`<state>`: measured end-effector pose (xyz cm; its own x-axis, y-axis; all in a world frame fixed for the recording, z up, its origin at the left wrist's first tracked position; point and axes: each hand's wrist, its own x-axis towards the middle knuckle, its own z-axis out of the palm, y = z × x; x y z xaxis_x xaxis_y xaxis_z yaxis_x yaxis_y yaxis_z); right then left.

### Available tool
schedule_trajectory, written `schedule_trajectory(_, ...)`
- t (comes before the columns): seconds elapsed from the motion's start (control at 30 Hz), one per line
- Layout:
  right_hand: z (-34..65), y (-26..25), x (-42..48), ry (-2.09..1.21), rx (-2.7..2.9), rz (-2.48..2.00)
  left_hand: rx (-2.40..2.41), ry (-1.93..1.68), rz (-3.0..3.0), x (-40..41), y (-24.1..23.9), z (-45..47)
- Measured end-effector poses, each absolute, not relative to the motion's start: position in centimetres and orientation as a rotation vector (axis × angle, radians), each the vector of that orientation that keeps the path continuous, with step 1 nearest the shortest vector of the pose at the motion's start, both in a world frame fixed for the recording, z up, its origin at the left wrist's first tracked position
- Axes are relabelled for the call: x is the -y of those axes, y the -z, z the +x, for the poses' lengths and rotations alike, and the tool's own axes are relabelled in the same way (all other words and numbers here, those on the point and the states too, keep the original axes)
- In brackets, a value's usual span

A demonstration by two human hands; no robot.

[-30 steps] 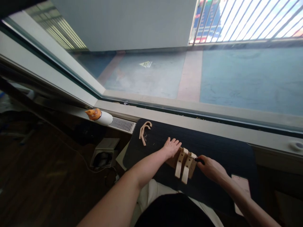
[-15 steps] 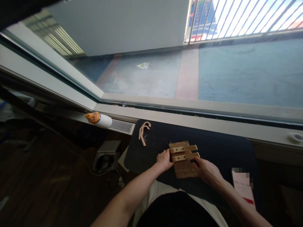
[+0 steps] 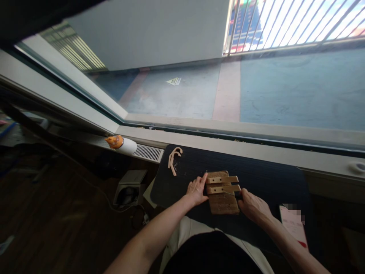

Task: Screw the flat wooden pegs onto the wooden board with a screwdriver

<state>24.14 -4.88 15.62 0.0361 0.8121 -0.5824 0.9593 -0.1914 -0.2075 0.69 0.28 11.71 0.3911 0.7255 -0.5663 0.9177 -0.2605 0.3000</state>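
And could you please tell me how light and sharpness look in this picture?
In the head view, glare beyond the railing burns white; the floor at lower left is murky and dark; the board is distinct but soft; blocky pixels hide part of the pink item.

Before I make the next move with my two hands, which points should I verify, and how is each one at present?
1. Left hand at the board's left edge: ok.
2. Right hand gripping the dark-handled tool: ok.
3. Both strips lying on the board: ok.
4. Strips' right ends within the board's edge: not ok, they jut out.
5. Tool tip seated in a hole: cannot tell, too small.
6. Hooks apart from the board: ok.
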Motion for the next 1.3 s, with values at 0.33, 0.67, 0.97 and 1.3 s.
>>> schedule_trajectory(0.33,25.3,-13.3,4.3,0.696,-1.973,2.035,-1.217,0.436,2.145,-3.1,-10.3,0.3)
schedule_trajectory(0.67,24.5,-12.2,3.6,0.613,-1.970,2.023,-1.349,0.389,2.130,-1.9,-8.2,0.9)
schedule_trajectory(0.97,24.5,-11.6,4.2,0.608,-1.938,2.037,-1.425,0.342,2.124,-1.1,-7.5,1.2)
schedule_trajectory(1.3,24.7,-13.2,4.7,0.659,-1.988,2.020,-1.489,0.327,2.074,-1.3,-8.3,-0.1)
